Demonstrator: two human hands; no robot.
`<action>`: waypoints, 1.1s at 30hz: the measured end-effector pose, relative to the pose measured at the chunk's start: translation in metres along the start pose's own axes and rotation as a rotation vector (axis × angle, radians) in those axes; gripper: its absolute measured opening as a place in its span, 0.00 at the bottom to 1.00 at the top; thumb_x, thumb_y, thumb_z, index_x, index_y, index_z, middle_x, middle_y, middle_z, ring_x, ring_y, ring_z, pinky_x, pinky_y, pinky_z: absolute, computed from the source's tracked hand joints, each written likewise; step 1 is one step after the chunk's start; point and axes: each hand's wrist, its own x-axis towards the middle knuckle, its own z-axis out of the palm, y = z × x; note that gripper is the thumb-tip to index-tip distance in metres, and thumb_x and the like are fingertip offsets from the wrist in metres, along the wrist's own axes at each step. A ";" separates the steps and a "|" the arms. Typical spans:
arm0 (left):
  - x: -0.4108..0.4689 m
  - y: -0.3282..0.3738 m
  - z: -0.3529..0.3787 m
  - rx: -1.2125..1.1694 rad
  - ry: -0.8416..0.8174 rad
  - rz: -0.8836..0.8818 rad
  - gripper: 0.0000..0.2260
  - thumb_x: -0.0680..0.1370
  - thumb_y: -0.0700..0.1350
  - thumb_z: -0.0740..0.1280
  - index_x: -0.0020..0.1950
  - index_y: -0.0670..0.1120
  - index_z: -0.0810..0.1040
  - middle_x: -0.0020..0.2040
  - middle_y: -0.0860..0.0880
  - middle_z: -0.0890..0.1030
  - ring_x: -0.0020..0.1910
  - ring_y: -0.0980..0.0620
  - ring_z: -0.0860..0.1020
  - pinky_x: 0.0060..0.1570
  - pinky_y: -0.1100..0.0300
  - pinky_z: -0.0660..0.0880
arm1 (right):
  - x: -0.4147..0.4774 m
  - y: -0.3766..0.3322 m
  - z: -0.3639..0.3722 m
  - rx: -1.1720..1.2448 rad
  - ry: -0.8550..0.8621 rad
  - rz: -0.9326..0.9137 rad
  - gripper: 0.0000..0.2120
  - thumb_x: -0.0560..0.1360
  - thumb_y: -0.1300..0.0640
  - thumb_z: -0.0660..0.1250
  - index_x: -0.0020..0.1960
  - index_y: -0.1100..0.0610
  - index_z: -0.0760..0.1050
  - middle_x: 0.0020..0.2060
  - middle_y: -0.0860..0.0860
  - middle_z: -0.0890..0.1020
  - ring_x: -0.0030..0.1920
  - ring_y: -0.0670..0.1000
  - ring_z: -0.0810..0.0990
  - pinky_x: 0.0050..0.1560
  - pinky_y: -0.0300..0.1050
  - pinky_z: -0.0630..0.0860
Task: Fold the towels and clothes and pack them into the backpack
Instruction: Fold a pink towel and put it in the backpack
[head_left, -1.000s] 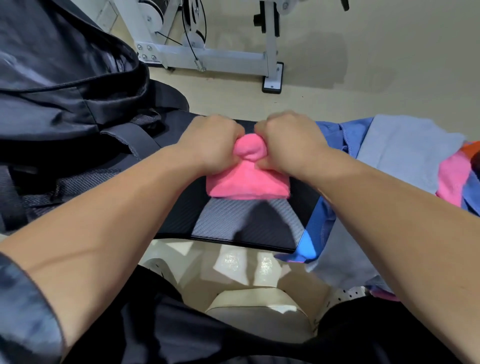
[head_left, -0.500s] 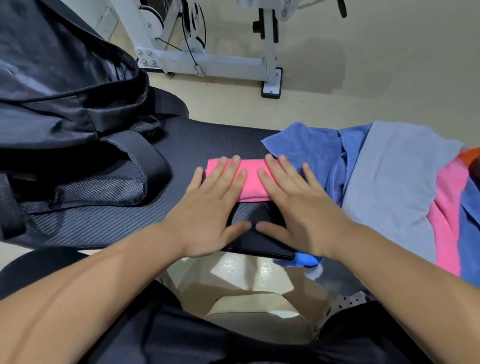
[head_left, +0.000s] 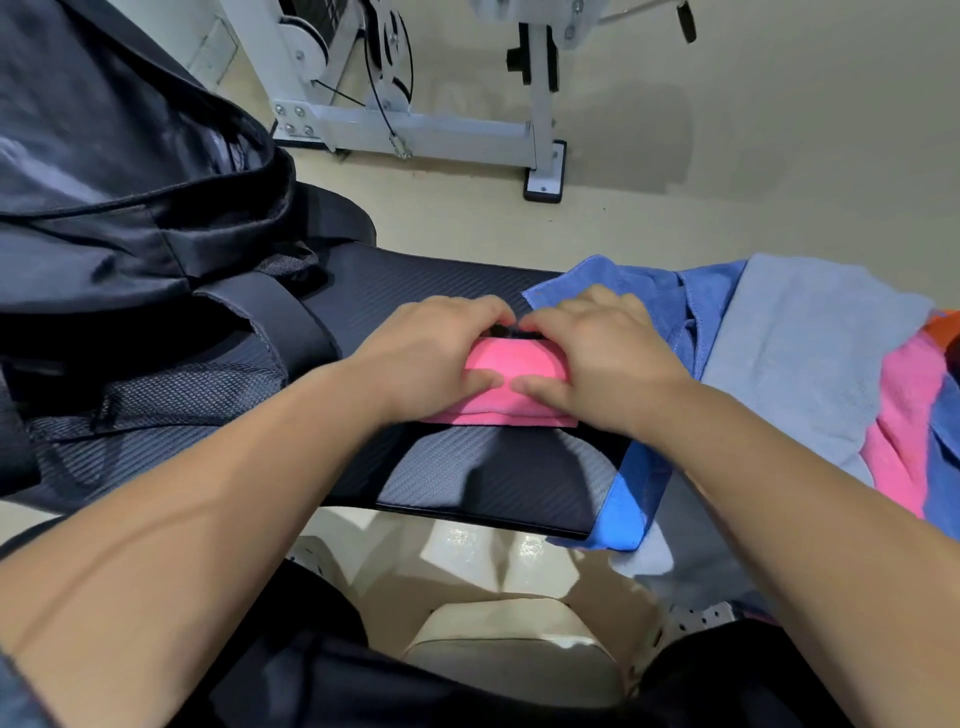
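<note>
Both the left hand (head_left: 436, 353) and right hand (head_left: 597, 358), flat half a second ago, now curl round the folded pink towel (head_left: 511, 364) on the table (head_left: 493, 478), fingers hooked over its far edge, thumbs on top. Folding looks finished; lifting it left into the backpack (head_left: 130, 182) seems next.

The folded towel (head_left: 511, 387) lies on the counter (head_left: 493, 478), gripped by my left hand (head_left: 431, 358) and right hand (head_left: 602, 364). The backpack (head_left: 130, 208) sits left of it, the pile of towels (head_left: 805, 364) right, and a metal frame (head_left: 415, 124) stands on the floor behind.
</note>
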 end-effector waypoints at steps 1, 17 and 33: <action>0.002 -0.003 0.000 0.013 0.000 0.017 0.24 0.74 0.58 0.71 0.67 0.55 0.71 0.61 0.52 0.80 0.61 0.46 0.76 0.60 0.45 0.73 | -0.002 0.004 0.000 -0.008 -0.016 -0.019 0.28 0.73 0.33 0.66 0.69 0.43 0.72 0.56 0.47 0.78 0.61 0.54 0.70 0.60 0.52 0.63; -0.027 0.008 -0.037 -0.610 0.118 -0.076 0.28 0.76 0.43 0.72 0.70 0.61 0.64 0.48 0.50 0.80 0.38 0.58 0.76 0.42 0.59 0.74 | 0.028 -0.013 -0.034 0.889 0.260 0.103 0.26 0.67 0.56 0.81 0.61 0.44 0.76 0.54 0.43 0.79 0.49 0.48 0.81 0.49 0.43 0.79; -0.150 -0.064 -0.191 -0.144 0.717 -0.364 0.13 0.76 0.40 0.70 0.47 0.61 0.81 0.50 0.56 0.79 0.50 0.61 0.75 0.53 0.69 0.69 | 0.170 -0.166 -0.093 0.783 0.098 -0.341 0.24 0.73 0.53 0.55 0.65 0.50 0.78 0.60 0.45 0.82 0.63 0.45 0.77 0.69 0.51 0.71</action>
